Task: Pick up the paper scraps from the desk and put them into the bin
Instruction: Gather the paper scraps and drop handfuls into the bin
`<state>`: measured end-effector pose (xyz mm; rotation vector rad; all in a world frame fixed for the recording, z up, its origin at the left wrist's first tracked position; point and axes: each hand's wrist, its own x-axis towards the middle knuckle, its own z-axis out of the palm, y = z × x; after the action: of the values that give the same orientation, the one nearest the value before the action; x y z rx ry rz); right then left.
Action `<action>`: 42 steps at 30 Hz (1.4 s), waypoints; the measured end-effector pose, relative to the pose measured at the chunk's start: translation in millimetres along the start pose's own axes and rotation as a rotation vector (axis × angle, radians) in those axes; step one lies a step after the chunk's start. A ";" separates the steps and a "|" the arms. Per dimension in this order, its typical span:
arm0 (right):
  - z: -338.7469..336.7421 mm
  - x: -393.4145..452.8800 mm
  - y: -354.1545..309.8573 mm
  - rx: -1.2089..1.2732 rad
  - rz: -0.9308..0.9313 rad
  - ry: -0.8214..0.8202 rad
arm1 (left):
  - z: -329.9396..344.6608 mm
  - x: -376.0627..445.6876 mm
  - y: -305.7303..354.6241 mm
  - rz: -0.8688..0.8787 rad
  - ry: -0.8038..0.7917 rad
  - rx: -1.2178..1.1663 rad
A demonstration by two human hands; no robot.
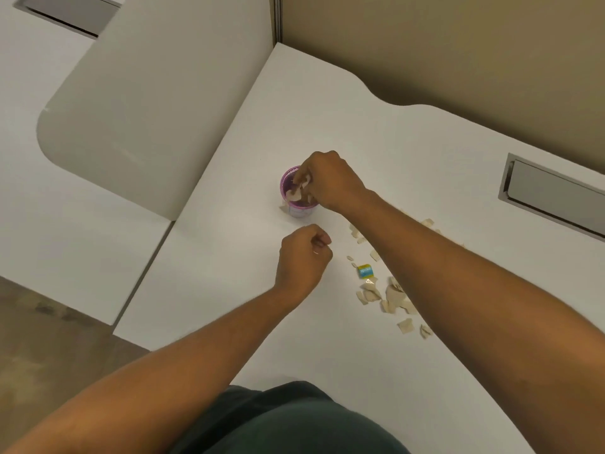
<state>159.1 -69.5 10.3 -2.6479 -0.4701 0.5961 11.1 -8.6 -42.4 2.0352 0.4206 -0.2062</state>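
A small purple mesh bin stands on the white desk. My right hand is over its mouth, fingers pinched on beige paper scraps; more scraps lie inside the bin, and one scrap lies beside its base. My left hand hovers just in front of the bin, curled into a loose fist; nothing shows in it. Several beige paper scraps lie scattered on the desk to the right, partly hidden under my right forearm. A small yellow and blue piece lies among them.
A grey cable-tray lid is set into the desk at the right. A beige partition runs behind the desk. A second white desk adjoins on the left, with floor showing at lower left.
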 end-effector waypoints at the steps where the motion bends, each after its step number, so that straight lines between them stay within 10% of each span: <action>1: -3.4 -0.3 0.5 0.018 0.003 0.015 | 3.3 -1.2 -2.8 0.021 -0.052 0.047; 9: -17.2 -28.7 82.1 0.227 0.210 0.267 | 5.6 6.6 -36.7 0.139 -0.346 0.470; 14: 35.9 -67.3 157.1 0.024 0.440 -0.066 | 9.4 9.4 -55.4 0.260 -0.333 0.807; 25: 91.9 -95.7 133.2 -0.331 0.076 -0.079 | 18.5 8.0 -85.7 0.407 -0.383 1.023; 35: 87.1 -92.3 134.4 -0.116 0.114 -0.002 | 20.8 12.4 -98.4 0.434 -0.438 1.048; 42: 23.3 -74.3 64.2 0.232 -0.025 0.472 | 26.2 14.5 -101.6 0.408 -0.444 1.082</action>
<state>99.9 -148.1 -12.0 -2.4419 -0.2718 0.0052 -13.2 15.6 -142.6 2.9397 -0.5143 -0.7288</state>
